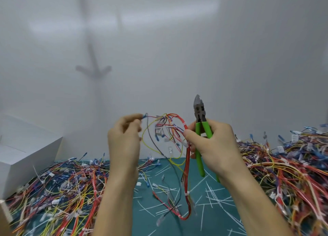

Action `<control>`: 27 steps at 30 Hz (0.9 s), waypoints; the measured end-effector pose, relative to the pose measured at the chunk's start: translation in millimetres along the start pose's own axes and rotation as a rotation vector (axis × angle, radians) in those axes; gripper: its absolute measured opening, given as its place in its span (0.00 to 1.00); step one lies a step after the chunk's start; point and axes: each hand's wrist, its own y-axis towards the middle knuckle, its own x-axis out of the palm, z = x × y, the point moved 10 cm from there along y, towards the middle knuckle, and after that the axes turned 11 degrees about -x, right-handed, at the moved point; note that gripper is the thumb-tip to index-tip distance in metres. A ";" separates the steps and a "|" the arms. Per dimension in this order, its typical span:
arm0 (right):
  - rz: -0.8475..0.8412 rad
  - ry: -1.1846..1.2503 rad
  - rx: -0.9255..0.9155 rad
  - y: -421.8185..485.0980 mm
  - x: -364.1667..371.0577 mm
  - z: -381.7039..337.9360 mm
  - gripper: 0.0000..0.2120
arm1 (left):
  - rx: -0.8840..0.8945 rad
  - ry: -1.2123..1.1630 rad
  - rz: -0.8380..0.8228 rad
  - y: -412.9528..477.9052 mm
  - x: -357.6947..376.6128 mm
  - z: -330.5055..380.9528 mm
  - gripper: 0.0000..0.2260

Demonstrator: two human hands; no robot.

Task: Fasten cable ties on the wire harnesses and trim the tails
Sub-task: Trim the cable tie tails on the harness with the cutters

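Holds the wire harness (166, 129) up above the worktop (204, 209) with the hands apart: pinches a blue-tipped lead in the left hand (124, 139), and grips the green-handled cutters (199, 115) together with the red bundle, just beside a white cable tie (184, 124), in the right hand (213, 143). Risks, judging by that crowded double grip, dropping the bundle or nicking a wire when bringing the blades round, and snagging the dangling leads in the piles of harnesses (62, 186) below. Cannot make out, through the blur, any untrimmed tail on that tie, nor the fingertips behind the handles.
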 end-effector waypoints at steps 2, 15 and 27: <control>0.032 -0.036 -0.014 0.0 -3.4 -1.5 0.03 | 0.166 -0.073 0.083 -6.2 -13.7 24.6 0.12; -0.087 -0.288 -0.184 -4.1 11.1 -30.6 0.08 | 0.178 0.339 -0.242 -22.5 35.7 23.5 0.16; -0.089 -0.139 -0.138 -6.8 27.1 -16.5 0.07 | 0.079 0.363 -0.530 -27.3 37.5 10.5 0.05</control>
